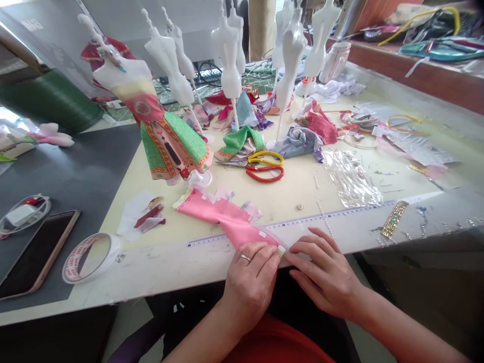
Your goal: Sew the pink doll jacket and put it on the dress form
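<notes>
Both hands are pressed on the near end of a pink fabric piece [227,218], whose long axis runs away and leftward from them. Its end is pinched by the left hand [251,282] and the right hand [325,275] at the table edge [159,275]. Bare tabletop is left beyond the right hand, with a tape roll [91,257] well to the left.

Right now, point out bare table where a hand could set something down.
Bare cream tabletop lies between the yellow-and-red scissors, crinkled clear plastic sheet and pink fabric strip. Grey mat above the dark phone is bare. Around the white mannequins it is crowded.
</notes>
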Motion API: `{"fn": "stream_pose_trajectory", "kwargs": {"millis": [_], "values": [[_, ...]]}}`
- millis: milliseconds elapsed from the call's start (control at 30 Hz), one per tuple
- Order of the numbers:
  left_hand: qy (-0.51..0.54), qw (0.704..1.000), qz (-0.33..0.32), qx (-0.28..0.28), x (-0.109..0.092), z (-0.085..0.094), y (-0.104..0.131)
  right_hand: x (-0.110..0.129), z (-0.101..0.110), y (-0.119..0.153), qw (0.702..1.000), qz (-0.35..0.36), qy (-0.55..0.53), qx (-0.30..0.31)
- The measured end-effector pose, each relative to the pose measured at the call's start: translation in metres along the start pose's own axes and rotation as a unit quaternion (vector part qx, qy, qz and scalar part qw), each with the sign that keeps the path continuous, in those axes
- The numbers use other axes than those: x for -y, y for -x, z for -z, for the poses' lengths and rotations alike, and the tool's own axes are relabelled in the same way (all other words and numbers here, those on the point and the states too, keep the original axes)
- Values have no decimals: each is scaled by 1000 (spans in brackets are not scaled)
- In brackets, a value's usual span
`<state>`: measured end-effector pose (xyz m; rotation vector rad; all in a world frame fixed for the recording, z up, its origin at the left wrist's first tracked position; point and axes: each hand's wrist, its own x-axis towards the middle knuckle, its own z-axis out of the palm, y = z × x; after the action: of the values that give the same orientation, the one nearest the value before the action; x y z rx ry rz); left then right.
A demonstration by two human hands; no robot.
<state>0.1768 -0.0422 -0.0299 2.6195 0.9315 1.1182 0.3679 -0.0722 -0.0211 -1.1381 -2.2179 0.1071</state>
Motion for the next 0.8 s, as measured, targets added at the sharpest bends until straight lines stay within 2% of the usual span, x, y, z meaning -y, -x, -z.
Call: {"fn": "stream_pose_trajectory", "kwargs": {"millis": [133,233,367,433,500,633,733,800], "values": [[5,1000,3,11,-2,1,-2,-1,-1,0,1000,-11,11,9],[46,999,8,4,-1,13,-4,0,-2,-1,1000,-11,14,10],[47,991,80,-92,9,38,-2,0,-3,-1,1000,-3,13,5],[29,991,74,-105,13,46,2,0,-4,0,1000,-1,13,3],[19,996,35,-78,13,47,7,0,-4,0,1000,2,14,2],[-12,998,-53,31,5,37,13,0,-5,0,1000,7,14,-4],[-44,993,-49,100,0,29,13,0,-6,0,1000,11,15,-13],[-52,991,-37,118,-1,26,12,0,-7,0,1000,13,15,-19]]}}
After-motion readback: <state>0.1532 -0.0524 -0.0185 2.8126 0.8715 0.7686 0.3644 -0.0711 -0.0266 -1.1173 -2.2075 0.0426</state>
